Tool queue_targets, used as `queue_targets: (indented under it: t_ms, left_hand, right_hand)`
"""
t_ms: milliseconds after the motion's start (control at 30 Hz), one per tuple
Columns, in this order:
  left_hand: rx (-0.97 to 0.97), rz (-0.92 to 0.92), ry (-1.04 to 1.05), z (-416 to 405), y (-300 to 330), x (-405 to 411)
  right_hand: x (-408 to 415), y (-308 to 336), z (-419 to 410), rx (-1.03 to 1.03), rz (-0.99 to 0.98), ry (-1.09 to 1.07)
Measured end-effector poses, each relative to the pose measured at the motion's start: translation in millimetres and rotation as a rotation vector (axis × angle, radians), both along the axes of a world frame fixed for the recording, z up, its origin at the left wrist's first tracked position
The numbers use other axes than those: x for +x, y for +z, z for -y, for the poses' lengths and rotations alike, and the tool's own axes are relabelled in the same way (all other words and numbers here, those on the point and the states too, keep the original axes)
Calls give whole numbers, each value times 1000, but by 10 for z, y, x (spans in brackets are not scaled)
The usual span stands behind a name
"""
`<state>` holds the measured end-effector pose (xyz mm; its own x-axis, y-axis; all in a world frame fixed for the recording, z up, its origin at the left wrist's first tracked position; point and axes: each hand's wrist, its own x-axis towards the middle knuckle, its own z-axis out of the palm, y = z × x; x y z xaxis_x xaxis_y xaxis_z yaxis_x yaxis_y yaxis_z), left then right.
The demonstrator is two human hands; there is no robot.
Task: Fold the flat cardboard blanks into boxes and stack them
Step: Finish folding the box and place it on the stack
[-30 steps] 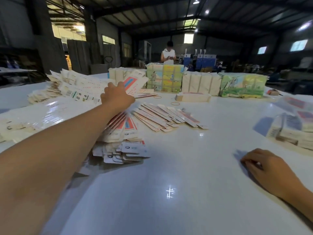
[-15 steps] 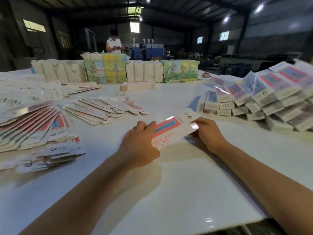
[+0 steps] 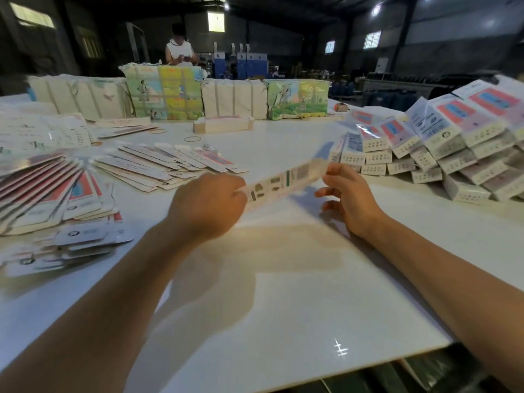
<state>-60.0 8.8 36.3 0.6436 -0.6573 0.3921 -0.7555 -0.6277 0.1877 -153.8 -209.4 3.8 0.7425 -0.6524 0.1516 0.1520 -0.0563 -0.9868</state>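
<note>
A long flat cardboard blank [image 3: 283,182], white with small printed marks, hangs blurred just above the white table [image 3: 283,293] between my hands. My left hand [image 3: 207,205] grips its near left end with curled fingers. Its far right end is pinched by my right hand [image 3: 347,197]. Fanned flat blanks [image 3: 167,165] lie to the left of centre, and more blanks [image 3: 54,199] are piled at the far left. A heap of folded boxes [image 3: 442,146], white with red and blue panels, is stacked on the right.
Strapped bundles of printed card [image 3: 164,92] line the back of the table, with a small cardboard stack [image 3: 224,124] and rubber bands [image 3: 192,139] before them. A person stands beyond the table. The table's front edge runs at lower right.
The blank has turned over between my hands: its red and blue face showed half a second ago, now its white printed side shows. A second ago my left hand reached to the far pile.
</note>
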Motion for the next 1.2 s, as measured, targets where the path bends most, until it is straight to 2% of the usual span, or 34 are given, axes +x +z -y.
queue_targets:
  t_ms: [100,167,367,600,833,933,1000,1100,1200]
  left_hand:
    - [-109,-2,16,-69,120,23]
    - [-88,7,16,-78,116,33]
    - [-7,-117,-58,-62,-26,84]
    - [222,41,-19,243,-251,-90]
    - [87,255,-35,288,-251,-116]
    - [91,259,-51,263,-236,-118]
    - [104,217,-40,263,-243,-111]
    - [113,195,22,266,-274,-76]
    - [80,219,78,274,-293,-48]
  right_hand:
    - [-59,8,-60,-112,36,157]
    - [-82,2,-124,-130,25,252]
    - [-64,42,-141,145,82,242]
    - [-49,11,-186,68,24,242]
    - [-36,27,-162,153,-47,224]
    - [-15,11,-164,157,-44,183]
    - [-4,-17,-164,67,-4,43]
    - [-45,-18,-136,-220,102,-242]
    - [-96,-3,-197,-351,154,-238]
